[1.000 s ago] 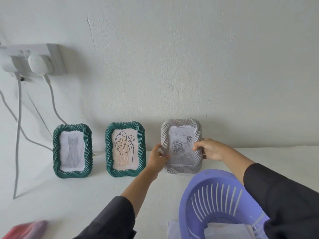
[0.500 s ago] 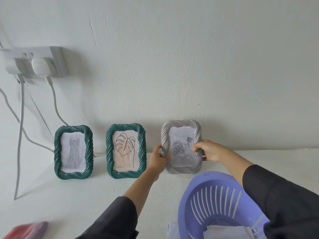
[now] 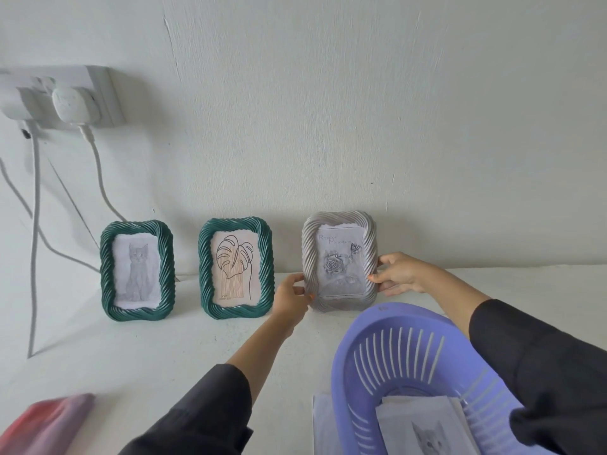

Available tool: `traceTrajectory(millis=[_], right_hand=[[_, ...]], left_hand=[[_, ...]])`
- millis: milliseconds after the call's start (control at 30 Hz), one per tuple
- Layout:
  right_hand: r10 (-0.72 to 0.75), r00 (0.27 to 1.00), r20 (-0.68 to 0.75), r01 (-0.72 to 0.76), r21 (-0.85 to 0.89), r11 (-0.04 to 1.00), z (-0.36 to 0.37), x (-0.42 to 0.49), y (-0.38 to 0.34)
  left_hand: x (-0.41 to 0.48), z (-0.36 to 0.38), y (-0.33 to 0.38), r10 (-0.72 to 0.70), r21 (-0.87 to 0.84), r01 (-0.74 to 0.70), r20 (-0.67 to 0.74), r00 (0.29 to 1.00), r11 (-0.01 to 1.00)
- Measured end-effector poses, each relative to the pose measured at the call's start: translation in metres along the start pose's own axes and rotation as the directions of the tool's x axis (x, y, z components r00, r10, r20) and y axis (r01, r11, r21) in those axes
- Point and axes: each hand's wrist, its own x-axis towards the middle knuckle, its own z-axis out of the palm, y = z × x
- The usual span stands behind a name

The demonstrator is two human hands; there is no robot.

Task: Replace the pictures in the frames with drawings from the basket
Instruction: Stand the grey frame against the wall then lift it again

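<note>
The left hand (image 3: 290,298) and right hand (image 3: 399,274) pinch the grey frame (image 3: 340,261) by its sides; released unsteadily, it could topple onto the basket (image 3: 394,326).

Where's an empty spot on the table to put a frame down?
The widest bare patch of table lies in front of the cat frame and leaf frame, up to the pink cloth. Another strip runs along the wall right of the grey frame, behind the right hand. It is crowded around the purple basket and its papers.
</note>
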Motion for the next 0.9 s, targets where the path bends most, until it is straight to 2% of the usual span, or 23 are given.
traceTrajectory(millis=[233, 900], right_hand=[[0.01, 1.0, -0.028, -0.011, -0.044, 0.999, 0.0021, -0.0035, -0.0013], [0.029, 0.999, -0.044, -0.036, -0.168, 0.985, 0.0063, -0.0095, 0.0012]], left_hand=[[-0.0025, -0.0005, 0.0016, 0.018, 0.078, -0.018, -0.002, 1.0, 0.997], [-0.0037, 0.0005, 0.0049, 0.011, 0.131, -0.012, 0.002, 1.0, 0.991]])
